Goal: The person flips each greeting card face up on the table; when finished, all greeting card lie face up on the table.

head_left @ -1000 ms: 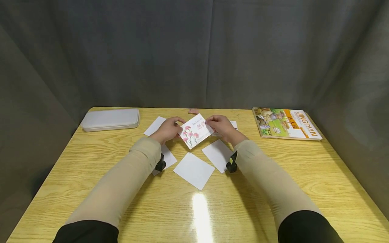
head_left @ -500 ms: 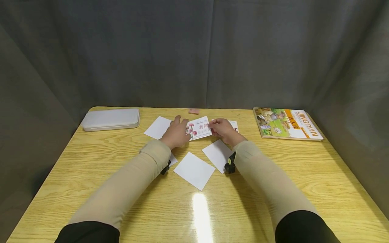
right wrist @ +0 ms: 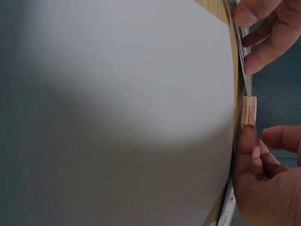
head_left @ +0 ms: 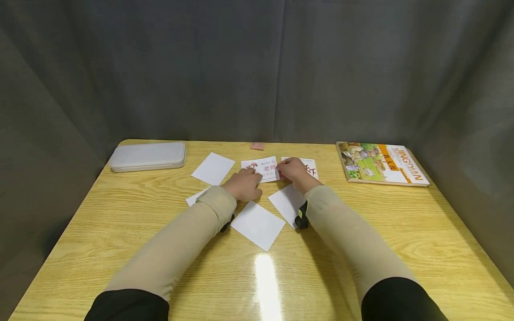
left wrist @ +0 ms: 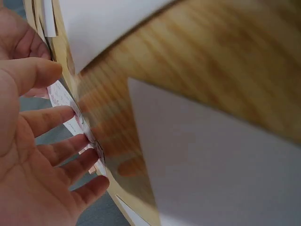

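Observation:
In the head view, a greeting card (head_left: 268, 163) printed with pink flowers and red characters lies at or just above the table, near its back. My left hand (head_left: 244, 184) reaches over its lower left corner, fingers extended and touching it. At the card's right edge, my right hand (head_left: 294, 171) pinches the border with curled fingers; the exact contact is partly hidden. Behind that hand sits a second card (head_left: 311, 166) with large red characters, its left part covered. The left wrist view shows the left hand's fingers (left wrist: 73, 146) spread along the flowered card.
White blank-faced cards surround the hands: one at front (head_left: 258, 226), one at right (head_left: 286, 201), one at back left (head_left: 213, 168), and one mostly under the left arm (head_left: 195, 197). A white case (head_left: 147, 156), a pink block (head_left: 257, 146) and a picture book (head_left: 381, 163) stand farther back.
The flowered card has gone from tilted and raised to level beside the second card. My left hand let go of its left corner and moved right and toward me along its lower edge.

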Available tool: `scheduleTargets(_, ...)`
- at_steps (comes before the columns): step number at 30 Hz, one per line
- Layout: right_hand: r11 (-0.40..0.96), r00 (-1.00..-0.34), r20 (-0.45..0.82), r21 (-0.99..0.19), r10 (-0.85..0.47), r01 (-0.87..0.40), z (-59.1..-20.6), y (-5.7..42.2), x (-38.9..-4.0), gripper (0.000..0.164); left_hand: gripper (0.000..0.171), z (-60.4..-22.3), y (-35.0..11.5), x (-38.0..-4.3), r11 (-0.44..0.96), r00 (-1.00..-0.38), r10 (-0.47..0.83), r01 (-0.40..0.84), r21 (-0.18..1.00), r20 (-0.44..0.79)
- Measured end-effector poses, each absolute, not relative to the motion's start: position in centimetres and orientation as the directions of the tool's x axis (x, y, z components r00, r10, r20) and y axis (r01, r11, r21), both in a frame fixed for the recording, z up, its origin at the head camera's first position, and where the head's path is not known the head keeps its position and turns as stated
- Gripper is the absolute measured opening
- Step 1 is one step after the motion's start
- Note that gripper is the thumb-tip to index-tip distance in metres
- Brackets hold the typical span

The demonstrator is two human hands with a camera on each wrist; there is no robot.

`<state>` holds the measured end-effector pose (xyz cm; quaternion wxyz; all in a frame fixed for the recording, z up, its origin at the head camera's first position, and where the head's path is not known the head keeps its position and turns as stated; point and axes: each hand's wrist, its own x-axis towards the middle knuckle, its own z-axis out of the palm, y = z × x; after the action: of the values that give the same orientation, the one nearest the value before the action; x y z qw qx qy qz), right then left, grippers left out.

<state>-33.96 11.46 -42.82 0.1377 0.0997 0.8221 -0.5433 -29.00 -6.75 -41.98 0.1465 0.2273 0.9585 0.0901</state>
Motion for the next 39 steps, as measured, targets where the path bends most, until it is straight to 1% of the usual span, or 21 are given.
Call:
scheduleTargets(3,0.459,-0.940,-0.341,-0.836,-0.004,0.301,-42.5,11.5,-33.9,0.026,0.058,-41.9,-6.5,-28.9,0.893,-0.860,0.445,0.404,0.199,-0.250)
scheduleTargets(6,0.498,-0.943,-0.331,-0.822,-0.028,0.274,-42.2,11.6,-34.0,0.029,0.058,-41.7,-6.3,-28.8,0.904,-0.868,0.424,0.388,0.179,-0.258)
scheduleTargets(8,0.498,-0.947,-0.319,-0.827,-0.038,0.259,-42.0,11.7,-34.0,0.030,0.057,-41.6,-6.2,-28.8,0.909,-0.872,0.414,0.380,0.171,-0.262)
scheduleTargets(11,0.464,-0.951,-0.305,-0.851,-0.055,0.246,-41.8,11.7,-33.9,0.031,0.057,-41.5,-6.3,-28.7,0.912,-0.873,0.407,0.373,0.171,-0.268)
scheduleTargets(14,0.415,-0.951,-0.299,-0.877,-0.077,0.242,-41.3,11.6,-33.8,0.034,0.058,-41.5,-6.7,-28.7,0.913,-0.879,0.398,0.350,0.210,-0.263)
scheduleTargets(17,0.382,-0.949,-0.300,-0.892,-0.095,0.243,-40.8,11.4,-33.7,0.037,0.059,-41.3,-7.8,-28.7,0.909,-0.899,0.375,0.309,0.281,-0.225)
scheduleTargets(21,0.363,-0.946,-0.302,-0.900,-0.119,0.242,-40.1,10.8,-33.5,0.038,0.061,-40.7,-10.4,-28.8,0.888,-0.928,0.342,0.268,0.374,-0.146)
scheduleTargets(26,0.332,-0.936,-0.315,-0.909,-0.159,0.250,-40.1,9.7,-33.1,0.039,0.066,-40.4,-14.4,-28.9,0.862,-0.937,0.337,0.268,0.430,-0.092)
scheduleTargets(29,0.315,-0.929,-0.312,-0.918,-0.199,0.241,-40.3,8.6,-32.8,0.039,0.070,-40.8,-16.4,-28.9,0.851,-0.930,0.355,0.279,0.445,-0.097)
scheduleTargets(32,0.305,-0.917,-0.308,-0.925,-0.255,0.226,-40.5,7.3,-32.4,0.040,0.071,-41.4,-17.9,-28.9,0.847,-0.910,0.393,0.303,0.438,-0.132)
scheduleTargets(36,0.303,-0.900,-0.304,-0.930,-0.313,0.208,-40.9,5.5,-31.9,0.039,0.066,-42.1,-18.9,-28.9,0.860,-0.874,0.435,0.332,0.388,-0.216)
scheduleTargets(39,0.296,-0.893,-0.302,-0.933,-0.335,0.205,-41.0,4.2,-31.6,0.039,0.062,-42.0,-19.2,-28.8,0.882,-0.872,0.423,0.334,0.333,-0.245)
